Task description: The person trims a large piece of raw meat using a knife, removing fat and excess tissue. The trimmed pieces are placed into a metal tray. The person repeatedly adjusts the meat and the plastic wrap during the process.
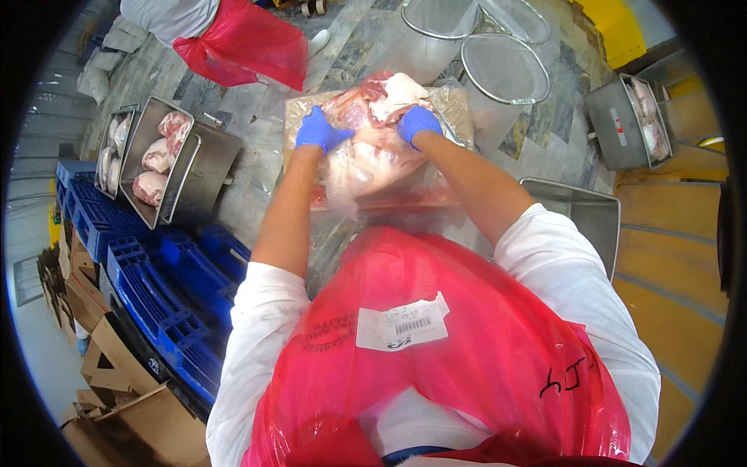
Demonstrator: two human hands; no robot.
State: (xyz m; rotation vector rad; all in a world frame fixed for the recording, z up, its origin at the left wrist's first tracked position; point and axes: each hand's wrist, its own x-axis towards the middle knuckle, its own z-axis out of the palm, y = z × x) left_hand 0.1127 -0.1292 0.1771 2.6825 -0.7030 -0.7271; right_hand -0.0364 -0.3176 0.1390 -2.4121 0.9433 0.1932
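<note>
A large pale pink cut of raw meat, partly in loose clear plastic, lies on a plastic-lined cardboard box in front of me. My left hand, in a blue glove, grips the meat and plastic at the left side. My right hand, also blue-gloved, has its fingers closed on the upper right part. The underside of the meat and some fingertips are hidden.
Another person in a red apron stands upper left. Steel bins with meat are left, beside blue pallets and cardboard. Bag-lined hoops are upper right. More steel bins sit at right.
</note>
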